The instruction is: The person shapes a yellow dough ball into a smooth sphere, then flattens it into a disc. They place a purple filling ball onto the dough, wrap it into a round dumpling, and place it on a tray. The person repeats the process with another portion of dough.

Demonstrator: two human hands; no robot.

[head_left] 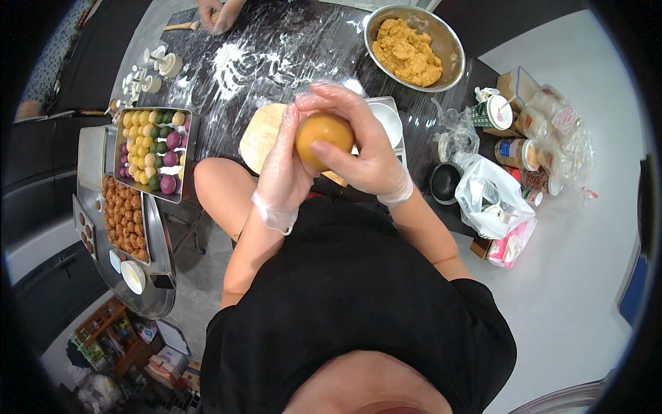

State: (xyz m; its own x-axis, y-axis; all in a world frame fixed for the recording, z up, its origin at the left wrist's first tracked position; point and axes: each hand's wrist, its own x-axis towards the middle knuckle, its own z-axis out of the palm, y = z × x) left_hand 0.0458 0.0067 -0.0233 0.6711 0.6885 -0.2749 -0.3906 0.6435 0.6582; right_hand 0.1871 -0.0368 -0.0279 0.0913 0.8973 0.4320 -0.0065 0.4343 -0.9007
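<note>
Both of my hands wear clear plastic gloves and cup one smooth orange-yellow dough ball (pixel 325 141) between them. My left hand (pixel 287 165) supports the ball from its left side and from below. My right hand (pixel 364 150) curves over the far and right sides, its thumb pressed on the ball. Beneath my hands, partly hidden, are a round wooden board (pixel 261 135) and a white dish (pixel 385 124) on what may be a scale. Beyond them stands a steel bowl (pixel 459 67) of orange-yellow dough (pixel 408 54).
White flour (pixel 230 64) dusts the film-covered table. At far left, another person's gloved hands (pixel 220 15) hold a small piece near a brush (pixel 181 26). Mooncake presses (pixel 168 65) and a tray (pixel 192 150) of colored balls stand left; a black bowl (pixel 446 182), jars and plastic bags right.
</note>
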